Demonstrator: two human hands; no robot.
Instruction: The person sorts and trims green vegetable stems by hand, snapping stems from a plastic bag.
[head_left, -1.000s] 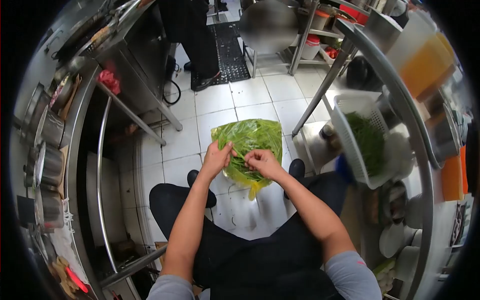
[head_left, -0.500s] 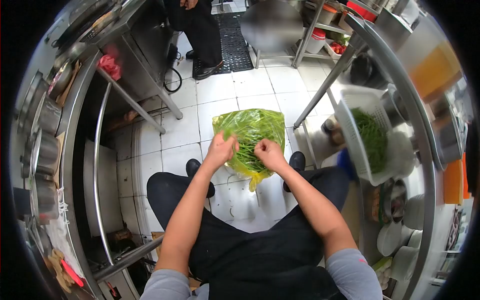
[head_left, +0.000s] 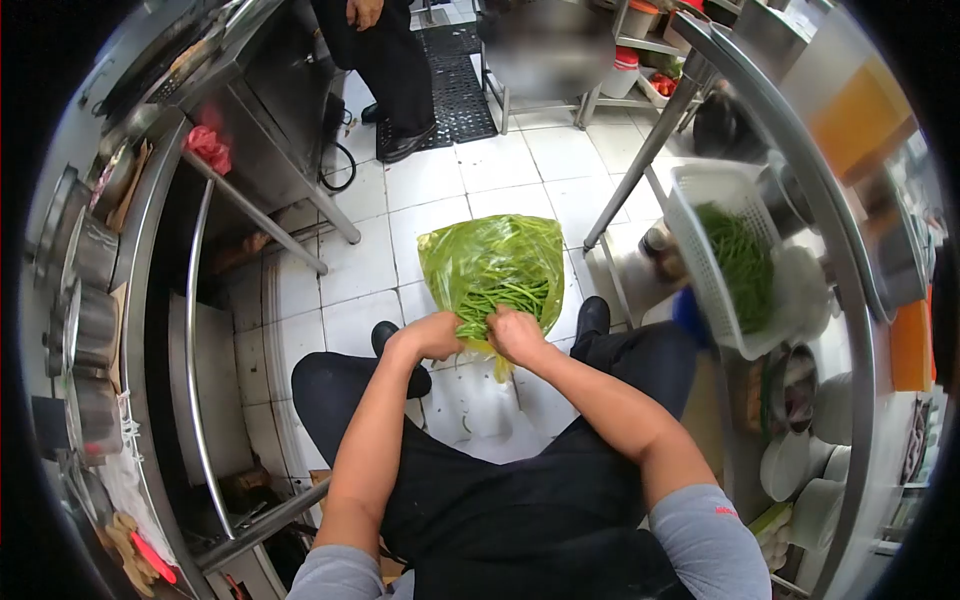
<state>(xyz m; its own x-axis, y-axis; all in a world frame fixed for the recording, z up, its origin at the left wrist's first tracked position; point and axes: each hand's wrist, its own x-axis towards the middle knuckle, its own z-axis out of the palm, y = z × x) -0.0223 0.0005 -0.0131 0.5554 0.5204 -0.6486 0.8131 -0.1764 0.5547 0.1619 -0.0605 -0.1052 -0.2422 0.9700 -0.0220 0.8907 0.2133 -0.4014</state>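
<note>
A yellow-green plastic bag (head_left: 487,250) full of thin green stems (head_left: 510,297) lies open between my feet, its mouth toward me. At its near left edge is my left hand (head_left: 437,336), fingers curled down and mostly hidden, so what they hold does not show. My right hand (head_left: 512,332) is at the near side of the stems, just right of the left one, its fingers pinched at the stems; what is between them is too small to make out.
A white basket (head_left: 682,215) of green leaves sits on the right shelf. A metal rack (head_left: 200,350) with pots (head_left: 95,325) stands at left. Beyond the bag, a person in black trousers (head_left: 400,85) stands by a black mat (head_left: 465,100) on white tiles.
My left hand has come down from above the bag's left side to its near edge. My right hand has moved slightly toward me and left. The green bit in my left hand no longer shows.
</note>
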